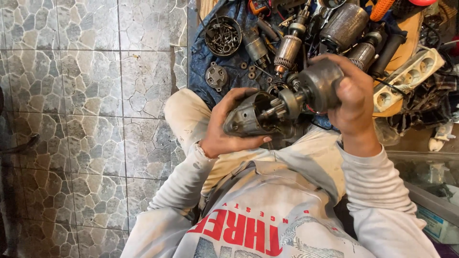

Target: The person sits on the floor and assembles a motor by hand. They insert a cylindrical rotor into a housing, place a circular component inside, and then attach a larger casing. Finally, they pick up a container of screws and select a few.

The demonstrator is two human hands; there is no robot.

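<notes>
My left hand (224, 126) grips a grey metal gear housing (248, 117) of a power tool, held over my lap. My right hand (351, 93) is wrapped around a dark cylindrical motor body (318, 86), whose geared shaft end (282, 107) points into the open mouth of the housing. The two parts meet between my hands, and I cannot tell how far the shaft sits inside.
A blue cloth (229, 62) on the floor carries a round tin of screws (223, 36), a motor armature (288, 50), small gears (248, 70), a grey cover plate (216, 76) and other motor bodies (344, 24). A white power strip (406, 79) lies at right. Stone-pattern tiles (86, 95) cover the left.
</notes>
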